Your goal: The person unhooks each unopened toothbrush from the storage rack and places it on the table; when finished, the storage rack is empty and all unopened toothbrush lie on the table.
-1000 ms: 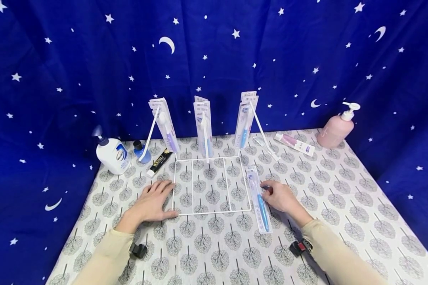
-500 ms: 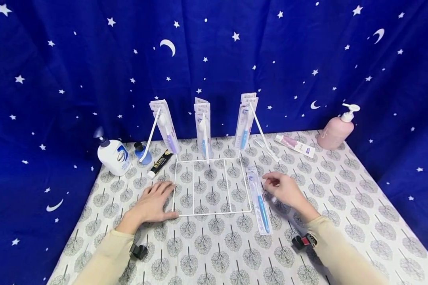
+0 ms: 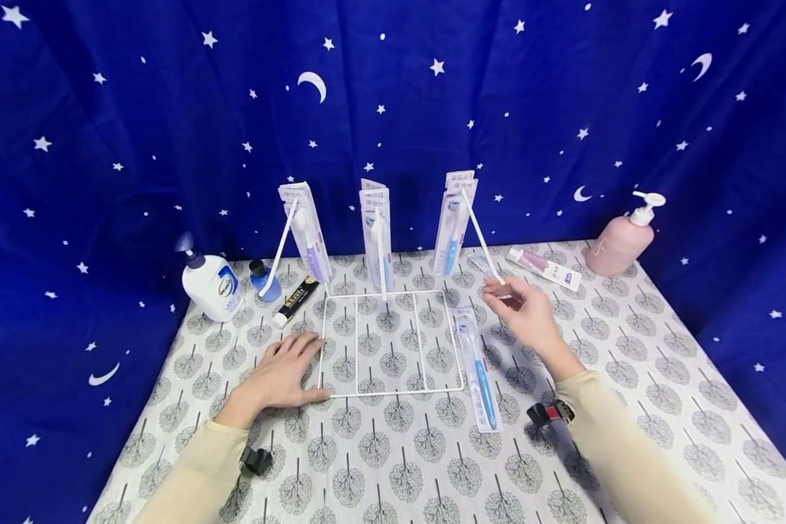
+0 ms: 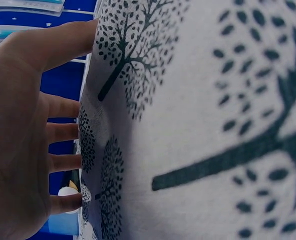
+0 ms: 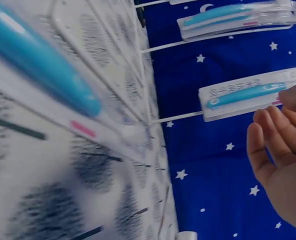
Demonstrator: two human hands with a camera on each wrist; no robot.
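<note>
A white wire rack (image 3: 393, 394) stands on the table, with blister-packed toothbrushes hanging on its three slanted prongs. My left hand (image 3: 280, 375) lies spread at the left side of the rack's base, thumb at the front corner. It is also in the left wrist view as a straight-fingered hand (image 4: 17, 130). My right hand (image 3: 527, 313) is raised at the tip of the right prong (image 3: 481, 236), fingers loosely bent and holding nothing visible. A packed blue toothbrush (image 3: 478, 371) lies flat just right of the base. Hanging packs (image 3: 452, 229) are behind that prong.
Another pack (image 3: 478, 262) lies behind the right prong, partly hidden. A pink-and-white toothpaste tube (image 3: 544, 268) and a pink pump bottle (image 3: 621, 244) stand back right. At left are a white pump bottle (image 3: 211, 287), a small blue bottle (image 3: 266, 284) and a black toothpaste tube (image 3: 296, 300).
My right hand has left the side of the lying toothbrush pack and moved away from me, up to the right prong's tip. The left hand has stayed in place.
</note>
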